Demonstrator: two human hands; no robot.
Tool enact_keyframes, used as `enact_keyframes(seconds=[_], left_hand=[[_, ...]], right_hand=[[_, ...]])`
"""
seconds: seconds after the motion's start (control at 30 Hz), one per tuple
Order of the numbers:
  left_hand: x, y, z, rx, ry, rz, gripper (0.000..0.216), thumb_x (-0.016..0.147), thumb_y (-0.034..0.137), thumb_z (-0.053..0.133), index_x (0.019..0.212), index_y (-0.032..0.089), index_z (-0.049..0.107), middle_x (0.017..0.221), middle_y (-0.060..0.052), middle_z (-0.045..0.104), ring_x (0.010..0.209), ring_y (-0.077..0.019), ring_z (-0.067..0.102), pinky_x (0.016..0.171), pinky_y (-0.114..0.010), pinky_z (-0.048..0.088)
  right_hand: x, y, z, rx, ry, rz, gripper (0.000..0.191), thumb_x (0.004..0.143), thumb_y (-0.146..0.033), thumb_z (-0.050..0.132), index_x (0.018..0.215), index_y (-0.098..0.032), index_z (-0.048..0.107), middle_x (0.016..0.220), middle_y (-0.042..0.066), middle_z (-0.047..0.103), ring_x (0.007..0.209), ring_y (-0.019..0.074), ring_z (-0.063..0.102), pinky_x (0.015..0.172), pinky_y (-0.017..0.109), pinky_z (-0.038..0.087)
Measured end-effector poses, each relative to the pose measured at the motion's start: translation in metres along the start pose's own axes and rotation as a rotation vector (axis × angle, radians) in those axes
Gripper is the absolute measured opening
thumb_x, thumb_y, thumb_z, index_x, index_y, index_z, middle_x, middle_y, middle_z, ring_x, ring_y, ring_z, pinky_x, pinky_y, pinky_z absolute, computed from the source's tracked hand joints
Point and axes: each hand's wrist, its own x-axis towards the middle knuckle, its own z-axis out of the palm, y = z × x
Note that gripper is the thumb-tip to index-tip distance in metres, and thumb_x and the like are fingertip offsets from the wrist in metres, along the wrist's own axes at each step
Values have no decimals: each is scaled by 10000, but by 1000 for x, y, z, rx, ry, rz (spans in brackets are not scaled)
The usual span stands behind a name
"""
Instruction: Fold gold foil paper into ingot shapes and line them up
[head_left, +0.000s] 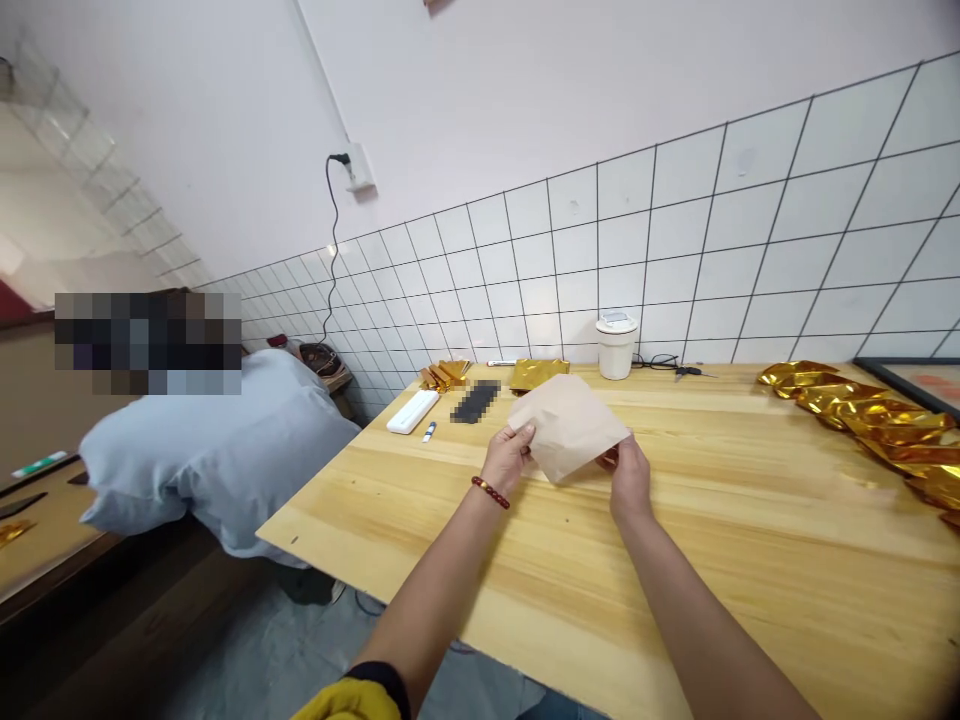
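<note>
I hold a beige sheet of paper [570, 425] up above the wooden table [675, 560] with both hands. My left hand [510, 455] pinches its left edge, and a red bead bracelet sits on that wrist. My right hand [628, 478] grips the lower right corner with the fingers closed. The sheet is tilted like a diamond and hides part of the tabletop behind it.
Behind the paper lie gold foil pieces [536, 373], small folded gold shapes [444, 375], a white bar-shaped device [412, 411], a dark flat item [475, 401] and a white cup [616, 346]. Crumpled gold foil [870, 415] spreads at the right. A person in a light blue top [217, 450] bends at the left.
</note>
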Motion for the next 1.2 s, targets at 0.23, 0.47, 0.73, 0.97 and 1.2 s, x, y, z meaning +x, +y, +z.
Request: enact_keyframes(seconds=[0.23,0.47,0.73,0.97,1.2], left_hand=[[7,-16,-9,-52,3,9,535,438,352,956,874,115,757,836,-96,763,690,-165,663,691,-297,515],[6,-19,-13,32,64,102,400,508,371,925,758,135,721,716,-40,711,671,-134,640,728,-291,511],[-4,-12,-9,-80,-179,-195,577,765,647,683,1015,127,669,938,-152,738,794,-232,705,779,-407,552],[-5,4,-17,-252,-300,-280,806,759,831,474,1085,127,694,1016,-197,742,1077,-337,672,897,-462,530],[4,-4,-20,-233,-244,-237,372,693,188,758,1057,141,697,1013,-140,757,978,-295,711,928,-455,536]], right_hand=[[-3,-1,4,195,-200,108,560,645,-619,765,987,-177,721,972,83,761,939,258,701,746,358,569],[0,7,3,17,24,-23,422,596,-409,830,903,-135,736,917,107,762,928,278,704,793,386,563],[-11,-8,-5,-335,-173,-604,233,809,-346,632,951,-234,779,1061,88,712,1028,248,640,957,442,493],[-16,-4,-8,-615,-480,-875,151,820,-291,660,820,-326,807,1142,71,702,1068,265,585,975,503,458],[-9,-1,-11,-513,-240,-636,518,785,-403,702,1281,-268,644,1484,116,445,1179,248,573,1056,467,431]])
